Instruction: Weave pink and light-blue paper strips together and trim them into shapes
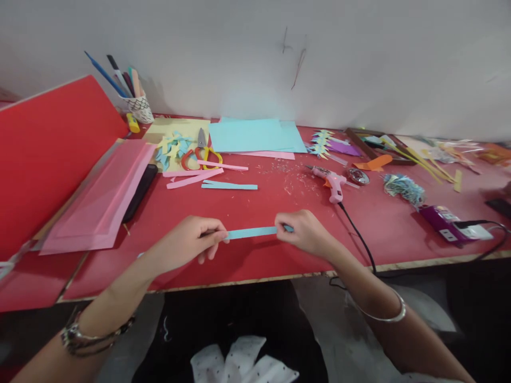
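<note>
A light blue paper strip (251,233) is stretched level above the red table, near its front edge. My left hand (199,236) pinches the strip's left end between thumb and forefinger. The right end is gripped in the curled fingers of my right hand (301,230), with a bit of blue showing past them. Beyond the hands lie loose blue strips (229,185) and pink strips (195,176). A pair of scissors (202,149) with red and yellow handles rests by small blue and yellow paper pieces (174,149).
A pink glue gun (329,181) lies to the right, its cord running over the front edge. Blue sheets (251,135) lie by the wall. Pink sheets (96,197) and a red board (51,154) are left, near a pen cup (139,108). A purple power strip (443,223) sits far right.
</note>
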`<state>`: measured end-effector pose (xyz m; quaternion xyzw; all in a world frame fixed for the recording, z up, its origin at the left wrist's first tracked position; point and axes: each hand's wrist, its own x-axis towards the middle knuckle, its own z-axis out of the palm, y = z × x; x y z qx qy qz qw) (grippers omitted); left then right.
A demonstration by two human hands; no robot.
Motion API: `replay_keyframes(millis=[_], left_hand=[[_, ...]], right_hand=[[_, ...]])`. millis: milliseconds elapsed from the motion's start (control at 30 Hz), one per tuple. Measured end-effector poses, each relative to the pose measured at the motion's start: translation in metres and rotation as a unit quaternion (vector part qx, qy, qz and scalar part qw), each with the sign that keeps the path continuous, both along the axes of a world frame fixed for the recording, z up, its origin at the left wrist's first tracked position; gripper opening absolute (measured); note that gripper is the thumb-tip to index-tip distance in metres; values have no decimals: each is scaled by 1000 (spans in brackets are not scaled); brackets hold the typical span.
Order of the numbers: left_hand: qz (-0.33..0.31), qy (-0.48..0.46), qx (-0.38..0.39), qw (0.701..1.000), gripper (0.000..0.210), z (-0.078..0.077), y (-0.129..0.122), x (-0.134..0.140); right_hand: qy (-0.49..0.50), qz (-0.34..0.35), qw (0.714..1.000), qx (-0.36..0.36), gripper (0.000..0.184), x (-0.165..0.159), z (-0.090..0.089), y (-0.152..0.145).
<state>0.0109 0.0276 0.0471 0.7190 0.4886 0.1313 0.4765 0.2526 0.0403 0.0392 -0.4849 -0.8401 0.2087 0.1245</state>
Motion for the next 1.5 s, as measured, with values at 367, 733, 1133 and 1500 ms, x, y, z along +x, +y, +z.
replay_keyframes(millis=[367, 733, 1133, 1500], left_hand=[[2, 83, 54, 995, 34, -2, -1, -19], [-28, 83, 70, 994, 35, 7, 0, -2], [-105, 272, 324, 900, 25, 0, 3, 31], [-121, 212, 570, 785, 32, -25, 9, 4]], right_hand=[[-39, -74, 996, 19, 11, 31, -6, 6], [2, 75, 985, 157, 21, -19, -4, -6], [9, 70, 995, -64, 20, -38, 4, 0], [138, 103, 971, -165, 20, -24, 9, 3]])
